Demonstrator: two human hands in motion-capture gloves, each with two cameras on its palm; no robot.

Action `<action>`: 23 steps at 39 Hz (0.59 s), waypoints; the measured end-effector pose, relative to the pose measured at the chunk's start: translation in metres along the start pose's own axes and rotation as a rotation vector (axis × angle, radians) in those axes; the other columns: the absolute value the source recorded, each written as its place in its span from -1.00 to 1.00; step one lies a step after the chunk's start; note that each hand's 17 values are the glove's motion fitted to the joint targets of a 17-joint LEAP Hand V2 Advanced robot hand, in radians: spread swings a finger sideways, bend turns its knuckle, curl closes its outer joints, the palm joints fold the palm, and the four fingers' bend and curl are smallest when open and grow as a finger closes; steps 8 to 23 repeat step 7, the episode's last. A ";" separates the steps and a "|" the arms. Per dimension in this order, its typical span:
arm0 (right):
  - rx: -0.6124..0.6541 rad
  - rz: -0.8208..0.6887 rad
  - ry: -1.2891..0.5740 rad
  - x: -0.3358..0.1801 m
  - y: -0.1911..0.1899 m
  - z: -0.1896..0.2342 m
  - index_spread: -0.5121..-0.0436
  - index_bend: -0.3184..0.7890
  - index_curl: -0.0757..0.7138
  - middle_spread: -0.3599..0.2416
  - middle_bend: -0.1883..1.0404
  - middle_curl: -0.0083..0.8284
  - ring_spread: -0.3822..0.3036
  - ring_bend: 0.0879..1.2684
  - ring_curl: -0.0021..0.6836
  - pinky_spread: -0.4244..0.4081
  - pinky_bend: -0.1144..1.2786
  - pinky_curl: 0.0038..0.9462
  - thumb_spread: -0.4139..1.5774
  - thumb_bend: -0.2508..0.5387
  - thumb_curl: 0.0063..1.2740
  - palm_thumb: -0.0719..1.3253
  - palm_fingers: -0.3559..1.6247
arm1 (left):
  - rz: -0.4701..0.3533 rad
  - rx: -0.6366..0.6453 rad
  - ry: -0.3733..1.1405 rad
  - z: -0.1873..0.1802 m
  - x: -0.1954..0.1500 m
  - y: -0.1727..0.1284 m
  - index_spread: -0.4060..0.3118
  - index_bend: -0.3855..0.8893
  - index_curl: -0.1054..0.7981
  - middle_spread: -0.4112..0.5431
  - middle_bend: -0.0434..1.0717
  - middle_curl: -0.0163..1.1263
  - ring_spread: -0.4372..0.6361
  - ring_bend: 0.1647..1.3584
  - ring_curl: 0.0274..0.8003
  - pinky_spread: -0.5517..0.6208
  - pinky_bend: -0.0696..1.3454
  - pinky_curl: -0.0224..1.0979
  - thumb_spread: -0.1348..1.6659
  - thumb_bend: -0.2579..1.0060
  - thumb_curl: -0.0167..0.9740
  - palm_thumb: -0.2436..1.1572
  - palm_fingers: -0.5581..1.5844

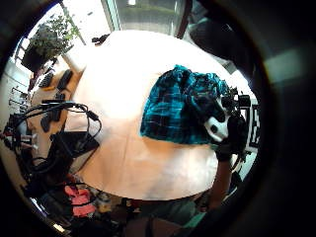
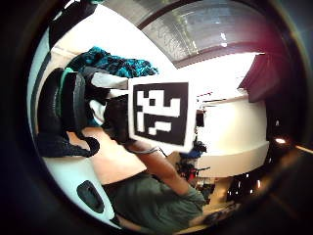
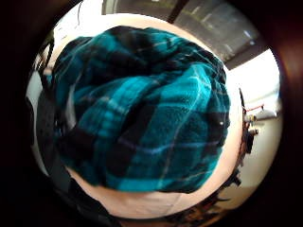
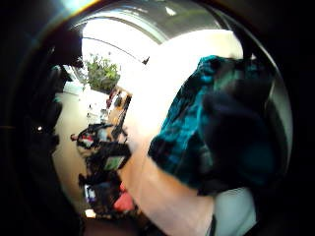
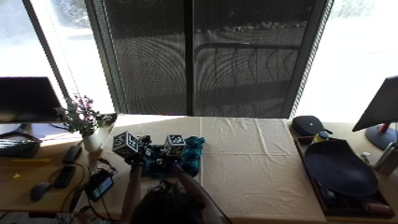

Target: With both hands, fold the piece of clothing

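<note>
Your garment, a teal and black plaid fleece (image 5: 187, 156), lies on the cream-covered tabletop (image 5: 249, 158) just in front of you, toward the left end, near the potted plant (image 5: 81, 116). From above it already reads as a compact, roughly rectangular bundle rather than a spread-out piece, so you appear to be well into the folding; I judge that one or two folds are done and that a last fold or a tidy-up is left.

Your right hand (image 5: 174, 156) is down on the cloth. Both of its palm views are filled with plaid fabric, and a dark fingertip seems to press into a bunched edge, but you cannot tell from these pictures whether the fingers pinch the cloth or merely lie on it. Your left hand (image 5: 131, 158) is held at the bundle's left edge and well above the tabletop, since its palm view looks down on the whole garment with the right hand (image 1: 222, 126) resting on its near corner. Whether the left fingers are curled I cannot tell.

The fleece looks thick and soft, with a rumpled, puffy far end and a straighter near edge. It will likely spring back, so flatten each fold.
</note>
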State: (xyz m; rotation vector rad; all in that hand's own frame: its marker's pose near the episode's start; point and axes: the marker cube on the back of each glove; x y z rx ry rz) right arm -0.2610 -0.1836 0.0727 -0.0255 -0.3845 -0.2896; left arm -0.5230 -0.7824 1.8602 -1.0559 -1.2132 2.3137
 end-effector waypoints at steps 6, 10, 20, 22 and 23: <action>-0.349 -0.072 -0.022 0.054 0.034 -0.060 -0.32 -0.40 -0.21 -0.67 -0.50 -0.02 -0.70 -0.06 0.20 -0.74 0.17 -0.18 0.17 -0.58 -0.14 0.24 0.26 | 0.066 0.044 -0.045 0.003 0.012 -0.002 -0.28 -0.19 -0.07 -0.35 -0.58 -0.27 0.04 -0.49 -0.24 0.27 -0.28 -0.35 0.89 -0.40 -0.45 0.16 -0.05; -0.376 -0.107 -0.033 0.064 0.039 -0.074 -0.33 -0.20 -0.13 -0.55 -0.57 -0.06 -0.49 -0.31 0.11 -0.50 0.10 -0.19 0.23 -0.62 -0.17 0.15 -0.10 | 0.076 0.053 -0.066 0.005 0.015 -0.003 -0.28 -0.19 -0.07 -0.35 -0.57 -0.26 0.04 -0.49 -0.24 0.27 -0.28 -0.36 0.89 -0.40 -0.44 0.16 -0.05; -0.376 -0.107 -0.033 0.064 0.039 -0.074 -0.33 -0.20 -0.13 -0.55 -0.57 -0.06 -0.49 -0.31 0.11 -0.50 0.10 -0.19 0.23 -0.62 -0.17 0.15 -0.10 | 0.076 0.053 -0.066 0.005 0.015 -0.003 -0.28 -0.19 -0.07 -0.35 -0.57 -0.26 0.04 -0.49 -0.24 0.27 -0.28 -0.36 0.89 -0.40 -0.44 0.16 -0.05; -0.376 -0.107 -0.033 0.064 0.039 -0.074 -0.33 -0.20 -0.13 -0.55 -0.57 -0.06 -0.49 -0.31 0.11 -0.50 0.10 -0.19 0.23 -0.62 -0.17 0.15 -0.10 | 0.076 0.053 -0.066 0.005 0.015 -0.003 -0.28 -0.19 -0.07 -0.35 -0.57 -0.26 0.04 -0.49 -0.24 0.27 -0.28 -0.36 0.89 -0.40 -0.44 0.16 -0.05; -0.376 -0.107 -0.033 0.064 0.039 -0.074 -0.33 -0.20 -0.13 -0.55 -0.57 -0.06 -0.49 -0.31 0.11 -0.50 0.10 -0.19 0.23 -0.62 -0.17 0.15 -0.10 | 0.076 0.053 -0.066 0.005 0.015 -0.003 -0.28 -0.19 -0.07 -0.35 -0.57 -0.26 0.04 -0.49 -0.24 0.27 -0.28 -0.36 0.89 -0.40 -0.44 0.16 -0.05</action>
